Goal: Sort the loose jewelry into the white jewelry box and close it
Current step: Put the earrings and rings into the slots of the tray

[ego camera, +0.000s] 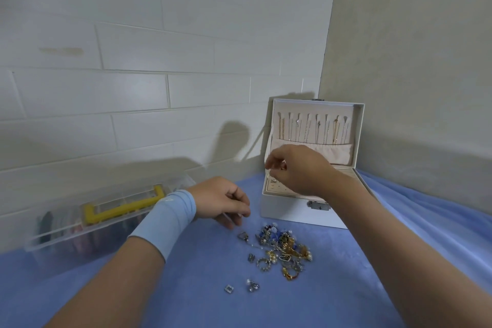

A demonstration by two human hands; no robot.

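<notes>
Wall corner (326, 66) hems the open white jewelry box (287, 212).

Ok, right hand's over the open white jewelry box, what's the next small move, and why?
Probably lower the right hand and release the small gold piece it pinches into the white jewelry box, whose open tray lies just below; a heap of loose jewelry waits on the blue cloth.
</notes>
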